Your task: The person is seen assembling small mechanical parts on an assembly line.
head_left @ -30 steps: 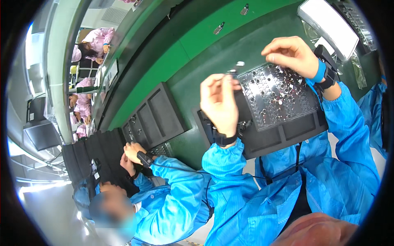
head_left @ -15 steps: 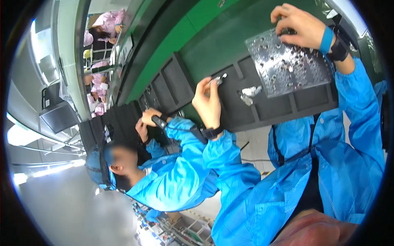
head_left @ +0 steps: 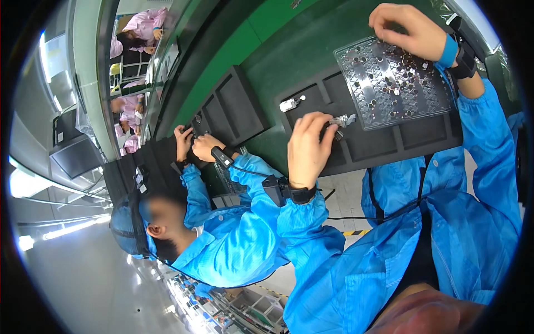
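Our left hand [head_left: 307, 146] curls at the metal parts [head_left: 343, 120] toward the clear tray's [head_left: 371, 114] eight o'clock; we cannot tell whether its grip pinches one. Another part [head_left: 290, 104] lies at the black tray's [head_left: 375, 146] ten o'clock. Our right hand [head_left: 413, 32] bends over the clear tray's one o'clock, its grip's hold unclear.

The left hand [head_left: 309, 146] partly hides the shiny pieces [head_left: 345, 119] beside the clear plate's [head_left: 389, 122] near left corner; from here I can't tell whether it grips one. The right hand [head_left: 409, 33] covers the plate's far right corner. The dots [head_left: 396, 92] there look too small to identify.
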Motion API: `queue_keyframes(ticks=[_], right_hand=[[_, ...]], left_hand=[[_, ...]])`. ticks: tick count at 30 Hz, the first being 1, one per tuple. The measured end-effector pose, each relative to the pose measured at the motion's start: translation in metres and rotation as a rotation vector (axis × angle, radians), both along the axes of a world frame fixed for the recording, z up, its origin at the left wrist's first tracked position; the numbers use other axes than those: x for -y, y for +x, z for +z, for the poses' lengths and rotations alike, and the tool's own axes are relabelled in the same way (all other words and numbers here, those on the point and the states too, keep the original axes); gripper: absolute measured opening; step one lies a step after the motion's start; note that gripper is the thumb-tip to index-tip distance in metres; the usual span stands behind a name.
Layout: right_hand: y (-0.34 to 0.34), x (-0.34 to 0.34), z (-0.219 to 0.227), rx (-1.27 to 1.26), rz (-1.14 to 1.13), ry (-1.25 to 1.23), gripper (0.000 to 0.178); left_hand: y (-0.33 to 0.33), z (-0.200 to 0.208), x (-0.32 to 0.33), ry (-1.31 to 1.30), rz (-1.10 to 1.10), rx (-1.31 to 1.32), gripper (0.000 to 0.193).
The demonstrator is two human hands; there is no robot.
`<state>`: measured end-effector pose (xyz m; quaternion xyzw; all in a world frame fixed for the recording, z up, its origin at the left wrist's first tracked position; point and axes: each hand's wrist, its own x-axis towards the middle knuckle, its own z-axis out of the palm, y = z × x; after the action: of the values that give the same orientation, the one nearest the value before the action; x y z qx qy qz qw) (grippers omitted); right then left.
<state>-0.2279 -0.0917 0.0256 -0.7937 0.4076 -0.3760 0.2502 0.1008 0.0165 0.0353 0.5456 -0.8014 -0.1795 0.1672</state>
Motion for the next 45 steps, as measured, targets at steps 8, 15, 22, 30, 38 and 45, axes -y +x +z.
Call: queue_keyframes(ticks=[8, 15, 22, 30, 38, 45], right_hand=[[-0.008, -0.004, 0.018, 0.414, -0.148, 0.352, 0.017], [0.002, 0.008, 0.002, 0.414, -0.198, 0.336, 0.018], [-0.001, 0.005, 0.000, 0.516, -0.238, 0.473, 0.017], [-0.006, 0.009, 0.000, 0.762, -0.072, 0.528, 0.030], [-0.003, 0.001, 0.018, 0.739, -0.040, 0.555, 0.035], [0.010, -0.011, 0.015, 0.418, -0.073, 0.134, 0.034]], left_hand=[[-0.021, 0.032, 0.049, -0.106, 0.044, -0.183, 0.017], [-0.036, 0.000, 0.235, -0.254, 0.205, -0.153, 0.026], [-0.060, -0.043, 0.284, -0.267, 0.172, 0.140, 0.032], [-0.045, -0.048, 0.304, -0.078, 0.397, -0.003, 0.023], [-0.088, 0.017, 0.160, 0.221, 0.114, -0.804, 0.032], [-0.100, 0.016, 0.110, -0.015, -0.086, -0.610, 0.015]])
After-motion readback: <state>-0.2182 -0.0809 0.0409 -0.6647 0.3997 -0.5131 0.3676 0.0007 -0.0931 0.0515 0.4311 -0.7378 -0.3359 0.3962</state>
